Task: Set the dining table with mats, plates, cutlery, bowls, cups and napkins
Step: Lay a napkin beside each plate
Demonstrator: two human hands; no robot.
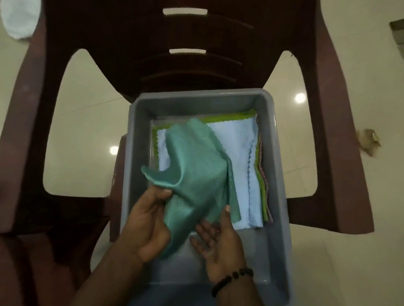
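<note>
Two hands are shown over a grey plastic bin [274, 145] that sits on the seat of a dark red plastic chair [330, 116], with a teal napkin [194, 172] lifted between them. The step in hand is judged to be the fetching of napkins: one cloth is being drawn off the folded stack [239, 161] in the far half of the bin, where pale blue, green and pinkish layers are seen beneath. The left hand [149, 224] is closed on the near edge of the teal napkin, the cloth being pinched between thumb and curled fingers. The right hand [217, 240] is held palm up with its fingers relaxed, just under and beside the hanging lower corner of the cloth; whether it touches the fabric cannot be told, and no grasp is shown. A beaded bracelet [230, 280] is worn at the right wrist. The napkin is thus raised clear of the stack along its near side, while its far corner is draped back over the pale blue cloth. The next move is judged to call for the napkin to be lifted fully free without the layers below being dragged along, then carried to the dining table, which is not in view. A pale cloth [15, 4] is seen at the upper left, beside the chair
</note>
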